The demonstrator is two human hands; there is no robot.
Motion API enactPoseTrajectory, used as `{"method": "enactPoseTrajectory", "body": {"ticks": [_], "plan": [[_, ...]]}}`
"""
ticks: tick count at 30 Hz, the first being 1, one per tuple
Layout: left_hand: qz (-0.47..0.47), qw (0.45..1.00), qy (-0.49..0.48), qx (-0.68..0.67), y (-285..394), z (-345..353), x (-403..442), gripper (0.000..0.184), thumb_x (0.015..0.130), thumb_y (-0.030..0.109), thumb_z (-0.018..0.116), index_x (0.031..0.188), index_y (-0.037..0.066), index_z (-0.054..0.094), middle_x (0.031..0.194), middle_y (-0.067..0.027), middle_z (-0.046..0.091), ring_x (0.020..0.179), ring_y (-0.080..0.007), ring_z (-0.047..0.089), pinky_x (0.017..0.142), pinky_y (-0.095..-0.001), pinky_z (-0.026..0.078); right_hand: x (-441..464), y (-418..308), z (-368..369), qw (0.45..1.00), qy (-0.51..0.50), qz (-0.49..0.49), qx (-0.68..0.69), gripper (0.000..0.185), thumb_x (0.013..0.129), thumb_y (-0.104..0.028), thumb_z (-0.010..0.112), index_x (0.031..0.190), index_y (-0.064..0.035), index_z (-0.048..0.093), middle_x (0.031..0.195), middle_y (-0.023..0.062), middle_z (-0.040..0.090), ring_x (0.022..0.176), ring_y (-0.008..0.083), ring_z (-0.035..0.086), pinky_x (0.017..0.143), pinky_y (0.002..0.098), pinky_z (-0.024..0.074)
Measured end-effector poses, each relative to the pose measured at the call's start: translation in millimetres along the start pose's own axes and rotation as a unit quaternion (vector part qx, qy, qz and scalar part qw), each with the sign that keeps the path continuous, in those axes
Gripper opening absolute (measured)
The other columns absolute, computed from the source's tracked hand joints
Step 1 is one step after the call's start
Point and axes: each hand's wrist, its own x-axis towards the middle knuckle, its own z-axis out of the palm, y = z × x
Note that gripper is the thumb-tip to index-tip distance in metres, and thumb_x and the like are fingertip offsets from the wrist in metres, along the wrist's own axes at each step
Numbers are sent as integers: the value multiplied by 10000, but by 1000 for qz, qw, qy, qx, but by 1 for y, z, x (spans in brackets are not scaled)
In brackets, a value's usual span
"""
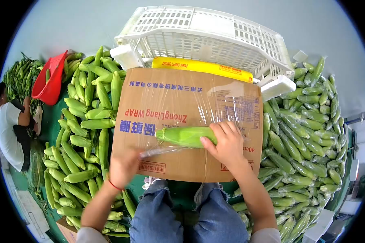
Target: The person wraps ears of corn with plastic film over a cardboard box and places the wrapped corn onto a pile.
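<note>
An ear of corn (180,137) in its green husk lies across the cardboard box (150,101) in front of me, over a sheet of clear cling film (198,103). My right hand (226,141) grips the corn's right end, thumb on the near side and fingers over the top. At the box's near left, my left hand (125,167) is smeared by motion. A gathered edge of the film (160,151) runs from below the corn into its fingers, which look closed on it.
Behind the box are a yellow cling wrap carton (202,69) and a white plastic crate (202,44). Unwrapped corn (79,176) is heaped at left, film-wrapped corn (298,141) at right. Farther left are a red basket (52,81) and a seated person (12,125).
</note>
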Motion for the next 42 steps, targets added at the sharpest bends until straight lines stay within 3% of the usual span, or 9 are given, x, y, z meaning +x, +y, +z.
{"method": "enactPoseTrajectory", "body": {"ticks": [3,6,10,14,21,28,35,39,42], "plan": [[-19,988,54,-145,-11,-10,98,114,830,44,642,922,58,708,826,-125,697,724,-273,672,665,-354,529,8,-1,-2,999,15,-38,33,365,763,-368,728,894,-39,643,932,93,584,846,276,554,711,374,488],[18,970,-218,-109,-3,38,174,180,821,173,649,962,86,722,784,-157,681,713,-297,660,682,-376,522,9,1,-4,999,-9,-33,24,344,761,-349,731,881,-38,647,939,80,569,841,272,541,707,363,495],[61,950,-293,89,71,43,148,171,851,207,592,812,46,631,774,-219,656,730,-343,662,655,-472,526,5,0,-5,998,-56,17,25,338,850,-377,653,904,-48,602,842,128,611,760,311,605,622,407,517],[135,972,-190,24,97,19,35,673,843,429,626,1257,-83,487,1127,-252,579,975,-385,586,851,-471,499,-11,-35,-19,967,-194,141,82,333,943,-401,540,900,-71,540,632,145,606,558,357,623,495,473,503],[96,975,-196,25,84,39,9,740,794,575,586,1273,14,526,1090,-125,528,976,-294,515,835,-384,438,-27,-53,-8,977,-158,126,68,291,947,-360,562,861,-83,535,692,120,622,544,321,621,451,416,490],[97,992,-74,-13,66,50,69,217,860,256,626,970,79,564,1006,-107,547,933,-294,532,814,-399,429,-50,-57,-48,983,-144,-94,58,449,746,-398,741,1078,-128,606,1085,49,562,1044,253,544,879,418,431],[157,986,-58,3,61,36,60,186,792,144,702,918,51,602,859,-84,599,724,-279,619,615,-395,522,-27,-34,-30,985,-166,-50,-10,630,656,-387,767,1173,-94,558,1054,43,573,990,228,572,786,344,482],[151,986,-66,-20,76,13,19,485,761,183,737,1162,-49,590,1091,-199,642,944,-342,663,778,-386,567,-31,-58,-45,963,-256,7,85,601,690,-400,781,1141,-63,572,982,79,581,960,260,598,776,358,526],[142,979,-150,2,73,20,8,754,804,401,672,1318,-103,450,1323,-274,505,1242,-397,502,1053,-501,369,-28,-57,-49,943,-312,40,112,611,715,-449,763,1147,-56,584,1101,122,560,939,275,606,756,370,523]]}}
